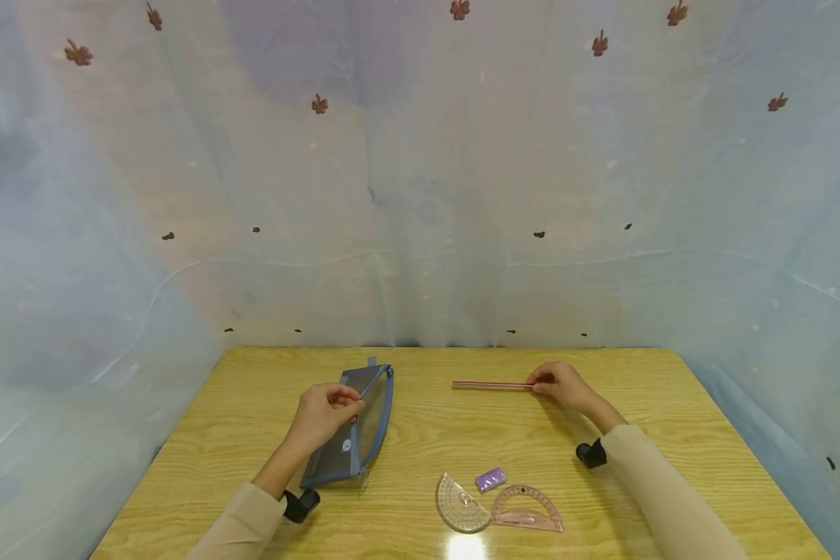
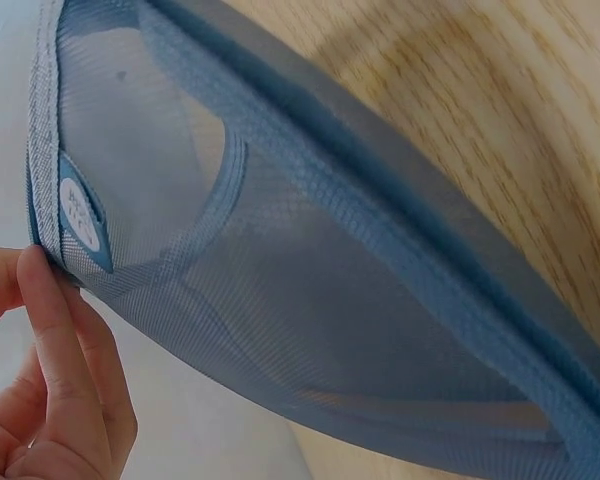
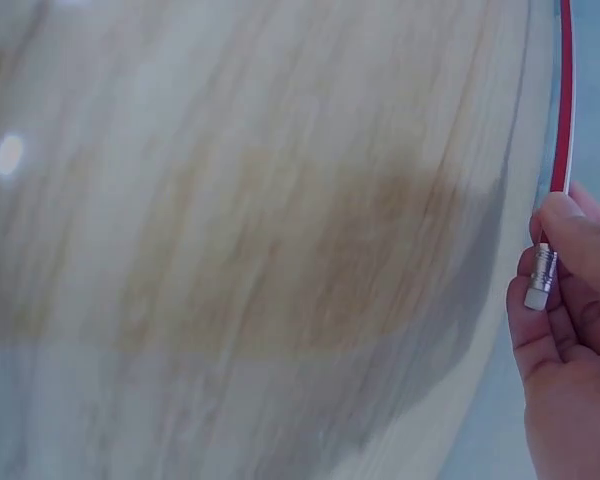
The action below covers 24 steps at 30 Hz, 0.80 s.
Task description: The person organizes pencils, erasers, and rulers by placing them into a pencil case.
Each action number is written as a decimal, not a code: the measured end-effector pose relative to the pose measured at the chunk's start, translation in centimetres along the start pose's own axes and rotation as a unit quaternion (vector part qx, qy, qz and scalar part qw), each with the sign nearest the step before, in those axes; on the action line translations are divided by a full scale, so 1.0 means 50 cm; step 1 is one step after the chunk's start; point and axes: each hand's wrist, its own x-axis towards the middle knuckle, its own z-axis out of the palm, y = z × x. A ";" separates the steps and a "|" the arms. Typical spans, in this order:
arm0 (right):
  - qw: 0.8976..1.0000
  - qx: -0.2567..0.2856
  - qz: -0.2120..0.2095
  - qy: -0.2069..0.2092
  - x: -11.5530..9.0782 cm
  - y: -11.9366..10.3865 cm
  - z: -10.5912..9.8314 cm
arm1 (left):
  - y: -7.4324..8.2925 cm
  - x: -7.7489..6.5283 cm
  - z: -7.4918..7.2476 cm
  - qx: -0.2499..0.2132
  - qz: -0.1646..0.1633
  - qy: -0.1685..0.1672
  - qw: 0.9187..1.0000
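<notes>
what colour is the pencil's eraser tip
The eraser tip is white, best seen in the right wrist view.

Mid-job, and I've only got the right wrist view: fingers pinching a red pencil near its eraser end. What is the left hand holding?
Observer: The left hand pinches the edge of a blue mesh pouch.
Operator: Is its mouth open or closed?
Observer: Open; the head view shows a gap between its two blue-trimmed edges.
Operator: My pencil runs out of frame at the top. Does its far end reach the pouch?
Observer: No; in the head view the red pencil points toward the pouch but stops short, with wooden table showing between them.
</notes>
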 end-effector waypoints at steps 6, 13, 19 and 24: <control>1.000 0.004 0.004 0.015 -0.001 -0.006 0.005 | 0.002 0.000 0.001 -0.002 0.000 -0.001 1.000; 0.999 0.013 -0.025 0.030 -0.008 -0.025 0.013 | -0.004 -0.001 0.000 -0.002 0.006 -0.004 1.000; 0.999 0.013 -0.042 0.032 -0.010 -0.039 0.018 | -0.003 -0.001 -0.001 0.001 0.007 -0.005 1.000; 0.999 0.006 -0.043 0.026 -0.010 -0.057 0.020 | -0.002 -0.002 -0.001 0.003 0.007 -0.006 1.000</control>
